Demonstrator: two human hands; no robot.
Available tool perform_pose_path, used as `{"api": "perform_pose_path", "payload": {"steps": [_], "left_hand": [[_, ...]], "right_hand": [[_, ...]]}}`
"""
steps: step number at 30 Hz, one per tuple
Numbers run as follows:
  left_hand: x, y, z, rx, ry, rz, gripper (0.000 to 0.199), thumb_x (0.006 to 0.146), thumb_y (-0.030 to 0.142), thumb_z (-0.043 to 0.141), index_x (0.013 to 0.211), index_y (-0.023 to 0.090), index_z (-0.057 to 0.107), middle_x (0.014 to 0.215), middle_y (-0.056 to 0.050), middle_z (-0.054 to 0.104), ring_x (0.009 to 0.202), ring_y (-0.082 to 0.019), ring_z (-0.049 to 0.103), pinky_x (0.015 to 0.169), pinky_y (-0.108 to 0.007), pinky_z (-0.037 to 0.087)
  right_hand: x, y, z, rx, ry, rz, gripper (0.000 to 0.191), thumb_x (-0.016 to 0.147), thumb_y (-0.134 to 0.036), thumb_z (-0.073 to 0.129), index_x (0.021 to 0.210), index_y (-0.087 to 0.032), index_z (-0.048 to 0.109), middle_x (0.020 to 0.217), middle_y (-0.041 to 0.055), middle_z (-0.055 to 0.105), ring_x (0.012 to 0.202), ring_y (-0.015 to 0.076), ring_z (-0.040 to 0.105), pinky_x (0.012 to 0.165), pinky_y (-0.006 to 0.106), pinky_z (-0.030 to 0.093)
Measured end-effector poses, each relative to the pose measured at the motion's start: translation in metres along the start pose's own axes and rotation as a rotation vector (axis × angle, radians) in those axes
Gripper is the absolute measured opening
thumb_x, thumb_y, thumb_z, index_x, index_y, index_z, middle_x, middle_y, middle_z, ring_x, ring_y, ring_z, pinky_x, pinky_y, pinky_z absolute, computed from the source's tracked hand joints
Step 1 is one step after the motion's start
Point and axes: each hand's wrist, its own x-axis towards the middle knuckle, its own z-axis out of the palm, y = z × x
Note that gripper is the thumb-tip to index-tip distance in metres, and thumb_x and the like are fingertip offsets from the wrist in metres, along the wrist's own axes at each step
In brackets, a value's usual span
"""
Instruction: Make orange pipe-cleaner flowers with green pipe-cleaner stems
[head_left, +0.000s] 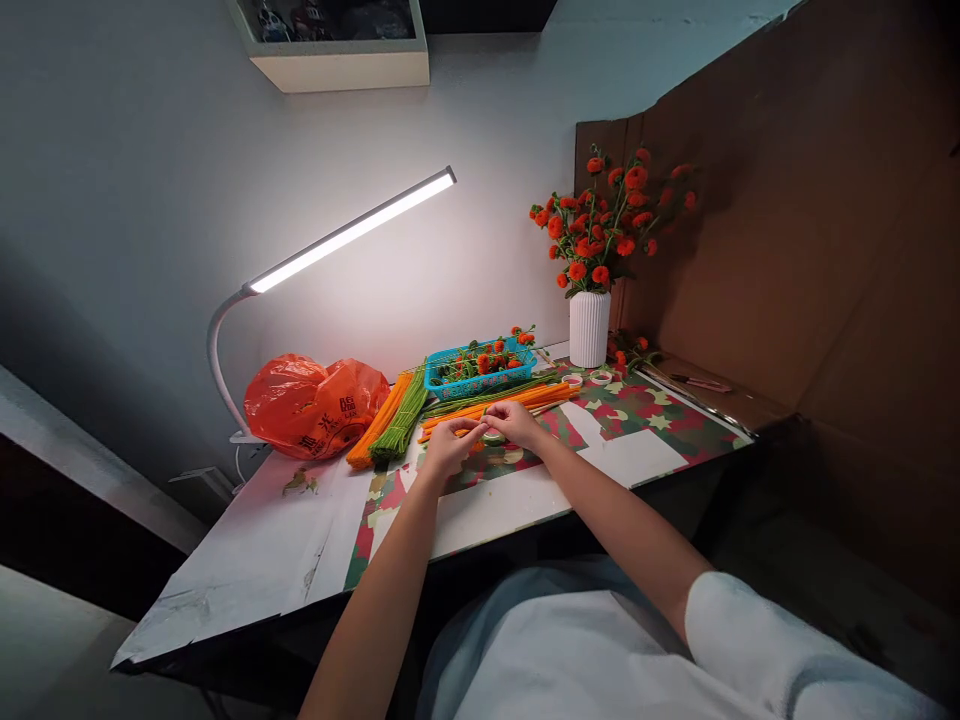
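Note:
My left hand (450,446) and my right hand (513,424) meet over the table, fingertips pinched close together. Whatever sits between the fingers is too small to make out. Just behind the hands lie orange pipe cleaners (525,398) in a loose row, with green stems along their far side. A bundle of green pipe cleaners (401,418) and a bundle of orange pipe cleaners (379,425) lie to the left. Beyond them stands a blue basket (480,382) holding small orange flowers with green stems (491,357).
A red plastic bag (307,405) and a lit desk lamp (352,230) stand at the left. Tape rolls (601,377) lie near a white vase (589,330) of orange flowers (592,225). Pliers (705,384) rest at the right, beside a cardboard wall (787,220).

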Motion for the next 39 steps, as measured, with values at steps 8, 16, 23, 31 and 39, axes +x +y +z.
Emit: {"api": "perform_pose_path", "payload": {"steps": [8, 16, 23, 31, 39], "left_hand": [[-0.003, 0.005, 0.004, 0.339, 0.219, 0.151, 0.022, 0.077, 0.036, 0.062, 0.069, 0.020, 0.073, 0.064, -0.004, 0.071, 0.060, -0.017, 0.060, 0.065, -0.028, 0.041], [0.001, 0.002, -0.009, -0.108, -0.181, -0.058, 0.037, 0.068, 0.051, 0.065, 0.073, 0.015, 0.074, 0.074, -0.005, 0.071, 0.067, -0.017, 0.060, 0.062, -0.026, 0.043], [0.001, 0.001, -0.010, -0.152, -0.327, -0.112, 0.050, 0.072, 0.059, 0.058, 0.085, 0.013, 0.074, 0.056, 0.000, 0.056, 0.045, -0.008, 0.035, 0.043, -0.022, 0.025], [0.000, -0.002, -0.004, 0.053, -0.075, -0.080, 0.040, 0.069, 0.055, 0.061, 0.068, 0.015, 0.063, 0.058, -0.001, 0.059, 0.053, -0.013, 0.050, 0.050, -0.022, 0.035], [0.001, -0.002, -0.002, 0.090, -0.048, 0.043, 0.038, 0.073, 0.053, 0.057, 0.065, 0.017, 0.065, 0.071, -0.004, 0.069, 0.068, -0.019, 0.061, 0.064, -0.027, 0.045]], "right_hand": [[0.000, 0.001, 0.003, -0.134, 0.086, -0.038, 0.023, 0.077, -0.035, 0.060, 0.065, -0.016, 0.062, 0.062, 0.0003, 0.056, 0.063, 0.0133, 0.048, 0.059, 0.024, 0.034], [-0.003, -0.008, -0.002, -0.008, -0.063, -0.052, 0.027, 0.077, -0.040, 0.058, 0.066, -0.016, 0.057, 0.065, -0.0008, 0.054, 0.061, 0.0118, 0.046, 0.058, 0.025, 0.035], [-0.001, -0.003, 0.000, 0.084, -0.096, -0.003, 0.031, 0.075, -0.044, 0.057, 0.060, -0.018, 0.049, 0.059, -0.0023, 0.051, 0.056, 0.0109, 0.045, 0.055, 0.024, 0.034], [0.000, 0.001, 0.001, -0.086, 0.010, 0.009, 0.028, 0.074, -0.040, 0.055, 0.059, -0.018, 0.048, 0.054, -0.0049, 0.043, 0.053, 0.0093, 0.036, 0.051, 0.023, 0.027], [0.000, 0.003, 0.000, -0.135, 0.046, -0.013, 0.030, 0.075, -0.042, 0.054, 0.059, -0.018, 0.050, 0.054, -0.0040, 0.044, 0.055, 0.0107, 0.038, 0.053, 0.023, 0.028]]}}
